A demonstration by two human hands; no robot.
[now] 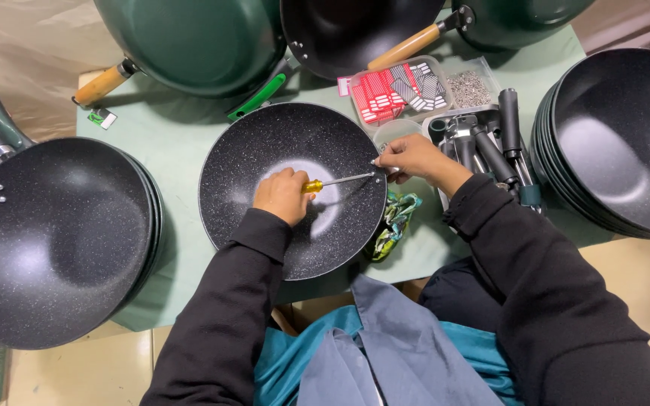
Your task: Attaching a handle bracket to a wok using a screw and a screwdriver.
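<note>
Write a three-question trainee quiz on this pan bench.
1. True or false: the left hand grips the screwdriver by its yellow handle.
2. What does the right hand touch?
A. a wooden handle
B. the right rim of the speckled pan
C. the green cloth
3. Fill in: the screwdriver's tip points toward the pan's ____ rim.

Key: 1 true; 2 B; 3 right.

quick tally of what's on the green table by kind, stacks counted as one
Pan being worked on: 1
Pan stacks: 2
Green pans at the back: 3
Screwdriver: 1
Parts trays: 2
Bin of black handles: 1
Cloth: 1
Total: 11
</note>
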